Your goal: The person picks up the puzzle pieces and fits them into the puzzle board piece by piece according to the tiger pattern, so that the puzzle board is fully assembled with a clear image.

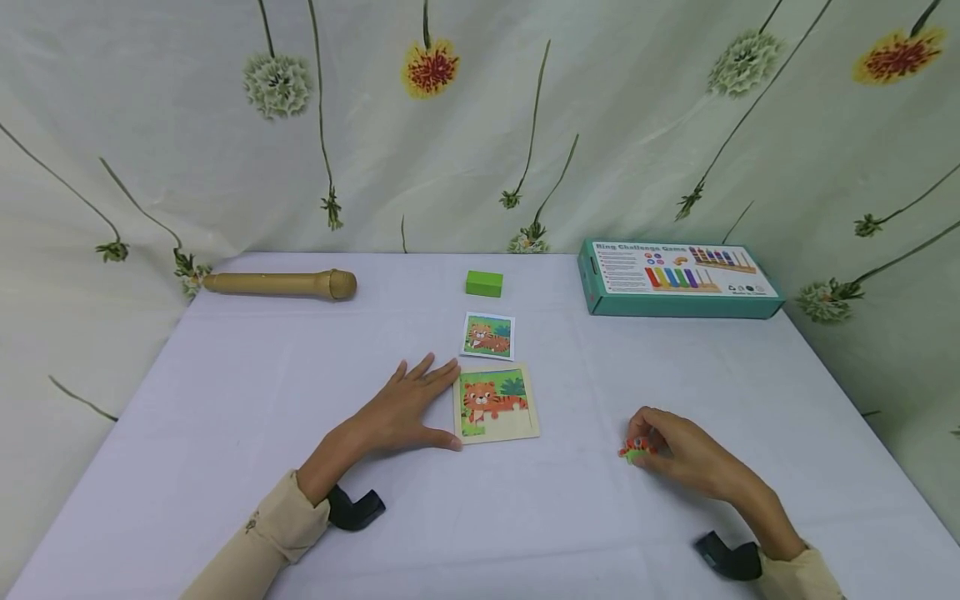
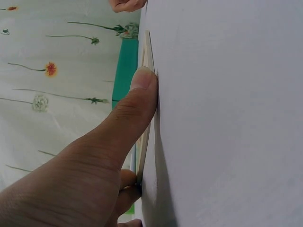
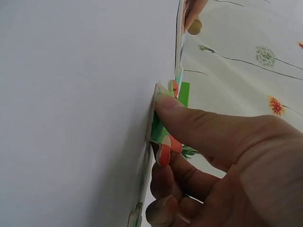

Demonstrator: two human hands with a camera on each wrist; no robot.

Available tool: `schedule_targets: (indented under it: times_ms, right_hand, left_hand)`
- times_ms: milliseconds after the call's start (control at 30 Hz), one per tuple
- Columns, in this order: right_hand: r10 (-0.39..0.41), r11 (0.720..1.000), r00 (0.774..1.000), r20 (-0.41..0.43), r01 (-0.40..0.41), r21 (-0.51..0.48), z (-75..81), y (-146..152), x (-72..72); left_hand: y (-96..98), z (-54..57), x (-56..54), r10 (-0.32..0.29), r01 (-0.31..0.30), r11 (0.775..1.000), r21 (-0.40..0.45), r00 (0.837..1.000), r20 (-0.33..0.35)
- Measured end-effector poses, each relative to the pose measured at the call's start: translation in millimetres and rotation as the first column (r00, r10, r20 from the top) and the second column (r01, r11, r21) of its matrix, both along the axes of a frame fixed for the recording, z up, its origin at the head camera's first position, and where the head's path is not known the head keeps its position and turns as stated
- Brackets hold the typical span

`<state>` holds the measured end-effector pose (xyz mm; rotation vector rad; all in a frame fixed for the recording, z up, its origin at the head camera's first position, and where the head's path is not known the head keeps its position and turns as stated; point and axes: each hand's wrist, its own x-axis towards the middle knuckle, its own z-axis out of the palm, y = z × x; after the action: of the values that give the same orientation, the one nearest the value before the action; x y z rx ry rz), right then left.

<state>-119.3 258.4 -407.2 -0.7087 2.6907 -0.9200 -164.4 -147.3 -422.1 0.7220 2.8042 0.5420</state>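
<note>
A wooden jigsaw board (image 1: 501,432) with a tiger picture lies mid-table, its lower right part bare wood. My left hand (image 1: 408,408) is spread along the board's left side, fingers and thumb touching its edge; the left wrist view shows the thumb (image 2: 135,101) against that edge. Off to the right of the board, my right hand (image 1: 686,454) pinches a red and green puzzle piece (image 1: 637,450) between thumb and fingers. Close up, the piece (image 3: 161,130) is tilted just over the cloth. Above the board lies a small tiger picture card (image 1: 489,336).
A green block (image 1: 483,283) sits behind the card. At the back left lies a tan wooden stick with a rounded head (image 1: 281,285); a teal Ring Challenge Game box (image 1: 678,281) stands back right. Another small piece (image 3: 135,216) shows low in the right wrist view.
</note>
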Motion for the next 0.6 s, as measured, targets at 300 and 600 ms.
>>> schedule_targets:
  times_ms: [300,600]
  right_hand:
    - [0.019,1.000,1.000,0.012,-0.020,0.006,0.2,-5.0,-7.5]
    - [0.072,0.995,0.994,0.078,-0.066,-0.074,-0.5,-12.9,-19.0]
  left_hand:
    - [0.6,-0.7,-0.1,0.011,-0.011,1.000,-0.009,1.000,0.010]
    - [1.1,2.0,1.4,0.012,-0.012,1.000,-0.002,1.000,0.014]
